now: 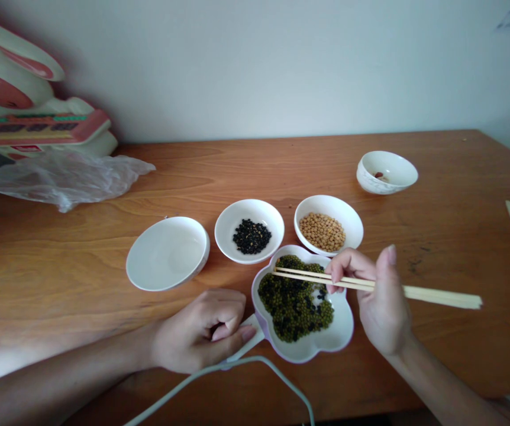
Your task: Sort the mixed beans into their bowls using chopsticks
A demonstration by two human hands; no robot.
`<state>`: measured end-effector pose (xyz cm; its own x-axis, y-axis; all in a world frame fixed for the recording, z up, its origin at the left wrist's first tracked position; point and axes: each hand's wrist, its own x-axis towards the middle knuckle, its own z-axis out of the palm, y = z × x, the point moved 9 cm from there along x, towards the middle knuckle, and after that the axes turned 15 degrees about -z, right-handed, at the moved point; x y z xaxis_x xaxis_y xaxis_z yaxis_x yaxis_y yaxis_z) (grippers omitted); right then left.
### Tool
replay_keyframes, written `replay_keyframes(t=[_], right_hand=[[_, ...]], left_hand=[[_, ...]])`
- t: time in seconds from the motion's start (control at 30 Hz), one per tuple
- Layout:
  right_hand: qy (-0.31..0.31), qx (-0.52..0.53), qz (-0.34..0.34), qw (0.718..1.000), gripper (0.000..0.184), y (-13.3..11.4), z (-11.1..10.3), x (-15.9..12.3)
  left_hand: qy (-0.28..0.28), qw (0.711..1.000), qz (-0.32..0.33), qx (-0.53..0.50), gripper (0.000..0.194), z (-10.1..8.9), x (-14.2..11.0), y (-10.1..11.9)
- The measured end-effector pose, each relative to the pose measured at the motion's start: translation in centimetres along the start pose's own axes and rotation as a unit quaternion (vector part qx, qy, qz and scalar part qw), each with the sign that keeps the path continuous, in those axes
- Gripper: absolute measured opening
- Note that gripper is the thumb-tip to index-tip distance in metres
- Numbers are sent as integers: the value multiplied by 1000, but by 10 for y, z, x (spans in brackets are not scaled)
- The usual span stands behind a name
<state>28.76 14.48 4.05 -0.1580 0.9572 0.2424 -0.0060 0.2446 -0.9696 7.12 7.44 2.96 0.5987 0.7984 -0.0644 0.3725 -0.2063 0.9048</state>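
Right hand (383, 302) around pale, slim chopsticks (364, 284)

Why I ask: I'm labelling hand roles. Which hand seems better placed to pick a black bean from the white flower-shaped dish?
Probably the right hand: it holds pale wooden chopsticks reaching over the dish's green and black beans. The left hand is at its white handle.
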Motion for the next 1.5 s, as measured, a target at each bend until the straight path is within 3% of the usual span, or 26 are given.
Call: replay_keyframes(t=[0.37,0.67,0.93,1.23,1.5], right_hand=[[46,1,-8,999,79,9,-6,-5],[65,-6,-38,997,80,0,-11,-2],[-13,-30,-81,996,79,-17,-3,-4],[-122,-90,-135,979,74,-15,3,-11],[-152,-136,-179,963,68,-23,12,-9]], left_hand=[[4,1000,9,-2,41,0,0,0],[5,1000,6,-2,41,-1,2,1],[4,1000,7,-1,41,0,2,1],[5,1000,2,1,41,1,1,0],[4,1000,6,0,41,-1,1,4]])
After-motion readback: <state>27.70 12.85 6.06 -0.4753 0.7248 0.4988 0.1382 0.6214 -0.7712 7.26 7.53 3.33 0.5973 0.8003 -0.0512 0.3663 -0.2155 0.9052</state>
